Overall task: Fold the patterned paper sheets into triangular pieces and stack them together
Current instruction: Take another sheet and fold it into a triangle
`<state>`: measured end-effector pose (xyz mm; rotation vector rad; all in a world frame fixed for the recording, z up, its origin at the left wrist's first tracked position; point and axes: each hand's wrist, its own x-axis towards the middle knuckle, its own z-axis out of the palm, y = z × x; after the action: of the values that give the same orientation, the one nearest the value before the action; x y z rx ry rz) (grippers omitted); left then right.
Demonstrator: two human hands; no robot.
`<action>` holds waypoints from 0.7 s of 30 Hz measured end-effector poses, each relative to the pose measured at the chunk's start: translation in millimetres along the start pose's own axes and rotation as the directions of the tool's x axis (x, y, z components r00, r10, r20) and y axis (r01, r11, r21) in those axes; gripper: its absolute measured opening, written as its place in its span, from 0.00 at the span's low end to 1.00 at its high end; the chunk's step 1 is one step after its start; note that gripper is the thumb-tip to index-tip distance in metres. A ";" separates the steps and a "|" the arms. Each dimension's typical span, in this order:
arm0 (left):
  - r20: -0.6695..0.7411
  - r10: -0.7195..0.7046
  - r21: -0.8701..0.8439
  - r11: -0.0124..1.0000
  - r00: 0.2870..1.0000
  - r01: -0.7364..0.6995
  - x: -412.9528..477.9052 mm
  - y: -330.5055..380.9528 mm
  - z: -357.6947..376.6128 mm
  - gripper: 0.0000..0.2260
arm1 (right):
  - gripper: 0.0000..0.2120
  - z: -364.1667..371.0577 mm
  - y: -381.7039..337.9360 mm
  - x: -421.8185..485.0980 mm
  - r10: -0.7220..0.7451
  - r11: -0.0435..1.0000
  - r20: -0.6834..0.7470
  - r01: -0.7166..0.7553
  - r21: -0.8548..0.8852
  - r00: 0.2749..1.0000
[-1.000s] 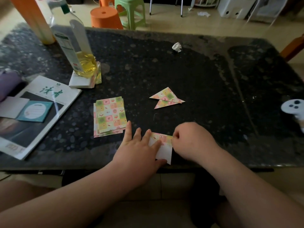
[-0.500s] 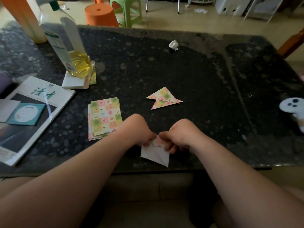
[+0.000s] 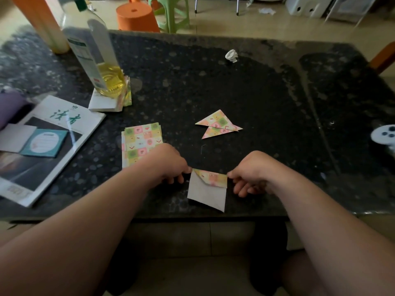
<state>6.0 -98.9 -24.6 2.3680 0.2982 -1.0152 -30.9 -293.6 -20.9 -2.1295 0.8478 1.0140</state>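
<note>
At the far left of the dark surface (image 3: 277, 92) lies a magazine (image 3: 64, 122) with an oil bottle (image 3: 94, 56) behind it, and the stack of unfolded patterned sheets (image 3: 141, 139) is partly hidden by my left wrist. My left grip (image 3: 168, 165) pinches the top left corner of the half-folded sheet (image 3: 205, 195), which sits near the front edge, white side up with a patterned flap turned down along its top, and my right grip (image 3: 250, 171) pinches the opposite corner. Beyond that sheet two folded triangles (image 3: 218, 124) lie overlapping, and a white controller (image 3: 384, 135) rests far right.
</note>
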 end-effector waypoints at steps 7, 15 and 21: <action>-0.043 0.081 -0.010 0.997 0.996 -0.081 -10.0 -4.3 1.0 0.10 | 0.07 -16.1 16.7 -2.9 -0.188 0.982 -0.228 0.180 -0.057 0.955; -0.091 0.177 0.071 0.983 0.980 -0.171 -12.5 -10.5 11.3 0.12 | 0.22 35.9 -4.8 -21.9 -0.524 0.813 -0.193 0.419 -0.405 0.830; -0.039 0.153 -0.016 0.988 0.987 -0.153 -15.4 -5.5 13.5 0.22 | 0.13 39.2 -8.9 -16.0 -0.407 0.868 -0.150 0.331 -0.370 0.901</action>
<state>-15.0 -101.7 -23.3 2.3546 0.1366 -0.8925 -48.5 -254.3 -25.5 -2.6074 0.3438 0.7635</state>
